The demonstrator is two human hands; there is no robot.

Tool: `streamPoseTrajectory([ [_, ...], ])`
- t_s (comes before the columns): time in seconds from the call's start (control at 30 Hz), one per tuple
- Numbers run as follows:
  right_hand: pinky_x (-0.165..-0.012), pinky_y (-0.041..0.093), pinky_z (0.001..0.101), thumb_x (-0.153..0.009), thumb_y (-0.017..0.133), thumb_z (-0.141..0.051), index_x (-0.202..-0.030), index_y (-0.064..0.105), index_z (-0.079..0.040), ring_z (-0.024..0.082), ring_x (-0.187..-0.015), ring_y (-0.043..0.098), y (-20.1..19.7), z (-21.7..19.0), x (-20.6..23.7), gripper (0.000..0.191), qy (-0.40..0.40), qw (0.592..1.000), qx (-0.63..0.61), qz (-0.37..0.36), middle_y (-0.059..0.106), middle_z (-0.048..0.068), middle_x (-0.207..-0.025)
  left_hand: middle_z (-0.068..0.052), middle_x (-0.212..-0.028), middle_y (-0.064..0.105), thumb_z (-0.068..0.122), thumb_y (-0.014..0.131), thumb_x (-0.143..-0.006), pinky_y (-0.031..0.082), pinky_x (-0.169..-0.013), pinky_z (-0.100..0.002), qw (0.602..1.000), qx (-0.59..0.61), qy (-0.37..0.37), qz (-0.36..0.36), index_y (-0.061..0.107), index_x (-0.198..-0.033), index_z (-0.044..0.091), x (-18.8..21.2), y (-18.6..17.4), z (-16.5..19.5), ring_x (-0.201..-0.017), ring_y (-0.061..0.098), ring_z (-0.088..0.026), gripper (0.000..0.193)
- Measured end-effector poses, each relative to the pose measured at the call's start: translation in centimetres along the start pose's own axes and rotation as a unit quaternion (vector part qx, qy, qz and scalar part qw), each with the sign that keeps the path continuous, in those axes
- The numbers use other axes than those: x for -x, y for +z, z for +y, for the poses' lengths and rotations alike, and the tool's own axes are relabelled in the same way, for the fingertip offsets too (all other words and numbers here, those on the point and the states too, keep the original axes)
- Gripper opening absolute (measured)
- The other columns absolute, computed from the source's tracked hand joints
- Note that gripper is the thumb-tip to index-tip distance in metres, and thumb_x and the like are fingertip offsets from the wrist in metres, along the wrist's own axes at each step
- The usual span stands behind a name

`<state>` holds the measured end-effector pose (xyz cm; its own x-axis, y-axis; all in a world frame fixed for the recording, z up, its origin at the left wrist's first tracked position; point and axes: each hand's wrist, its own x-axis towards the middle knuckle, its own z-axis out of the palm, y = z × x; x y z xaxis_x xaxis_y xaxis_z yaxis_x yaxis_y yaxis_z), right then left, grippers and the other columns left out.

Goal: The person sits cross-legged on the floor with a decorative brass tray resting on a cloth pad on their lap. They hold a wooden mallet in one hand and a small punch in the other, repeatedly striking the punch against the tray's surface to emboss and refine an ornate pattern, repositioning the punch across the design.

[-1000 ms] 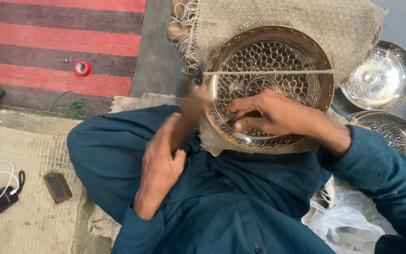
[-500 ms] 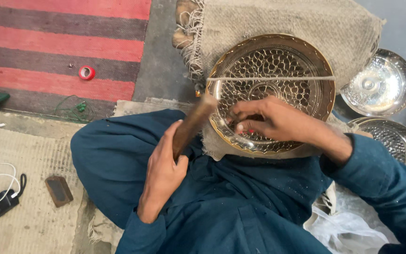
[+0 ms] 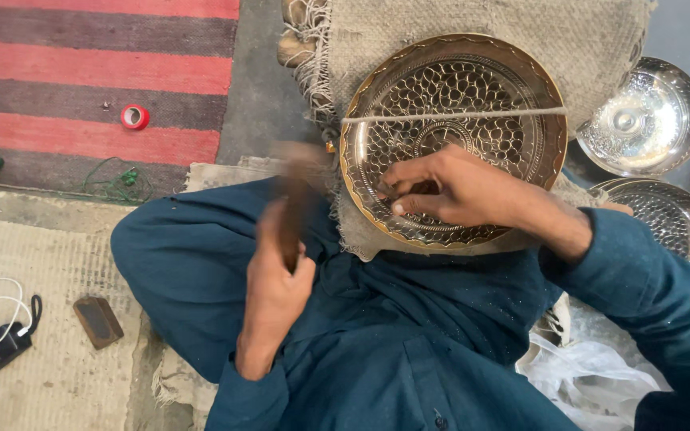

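Gripping one blurred wooden hammer (image 3: 293,203), the left hand (image 3: 275,275) is clenched around its handle above the lap. The right hand (image 3: 449,190) pinches a small tool, mostly hidden, against one embossed brass plate (image 3: 453,88), which rests on burlap sacking (image 3: 473,24) with one string across it. Beyond lie two silver dishes (image 3: 640,120), one red tape roll (image 3: 134,117) and a striped rug (image 3: 81,72).

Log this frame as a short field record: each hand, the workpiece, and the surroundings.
left hand: grips a wooden mallet, motion-blurred
right hand: rests on the brass plate, fingers pinched; any tool is hidden
brass plate: round, embossed, on burlap, a string across it
nearby: two silver bowls at right, red tape roll on striped rug
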<state>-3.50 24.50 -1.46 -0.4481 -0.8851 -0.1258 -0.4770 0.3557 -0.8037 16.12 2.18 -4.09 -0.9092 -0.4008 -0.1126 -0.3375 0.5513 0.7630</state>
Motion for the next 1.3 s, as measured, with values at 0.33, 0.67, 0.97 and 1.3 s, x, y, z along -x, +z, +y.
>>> streamPoseTrajectory([
  [0.33,-0.075,0.062,0.0349,-0.090,0.073,-0.026,-0.118,0.069,-0.007,0.023,-0.088,0.079,-0.1,0.7,1.8,0.034,0.001,0.999,0.014,0.052,0.080,0.010,-0.107,-0.013,-0.089,0.069,0.001,0.064,-0.081,0.058,-0.076,-0.036,0.995,0.086,-0.008,-0.048,0.041,-0.148,0.010,0.4,0.7,-0.1,-0.081,0.073,-0.025,0.071],
  [0.67,-0.080,0.063,0.0363,-0.088,0.073,-0.023,-0.116,0.072,-0.008,0.022,-0.090,0.080,0.0,1.5,1.6,0.032,-0.034,0.998,0.003,0.043,0.080,0.009,-0.108,-0.025,-0.125,0.069,-0.005,0.060,-0.079,0.055,-0.091,-0.042,0.992,0.050,0.108,-0.035,0.044,-0.149,0.009,0.3,1.0,0.7,-0.114,0.068,-0.041,0.073],
  [0.97,-0.074,0.063,0.0359,-0.087,0.075,-0.026,-0.116,0.072,-0.008,0.023,-0.083,0.080,0.1,1.4,2.1,0.034,0.012,0.999,0.014,0.051,0.080,0.010,-0.106,-0.022,-0.098,0.069,0.000,0.062,-0.087,0.058,-0.084,-0.042,0.986,0.161,-0.009,-0.046,0.040,-0.147,0.012,-0.3,1.2,1.5,-0.091,0.072,-0.040,0.066],
  [1.3,-0.080,0.064,0.0382,-0.088,0.074,-0.020,-0.115,0.072,-0.006,0.025,-0.094,0.079,0.3,1.9,1.8,0.030,-0.030,0.998,-0.007,0.047,0.079,0.011,-0.108,-0.020,-0.125,0.063,-0.004,0.064,-0.079,0.051,-0.098,-0.048,0.984,-0.084,0.155,-0.019,0.043,-0.154,0.012,-1.0,0.5,1.6,-0.115,0.064,-0.040,0.080],
])
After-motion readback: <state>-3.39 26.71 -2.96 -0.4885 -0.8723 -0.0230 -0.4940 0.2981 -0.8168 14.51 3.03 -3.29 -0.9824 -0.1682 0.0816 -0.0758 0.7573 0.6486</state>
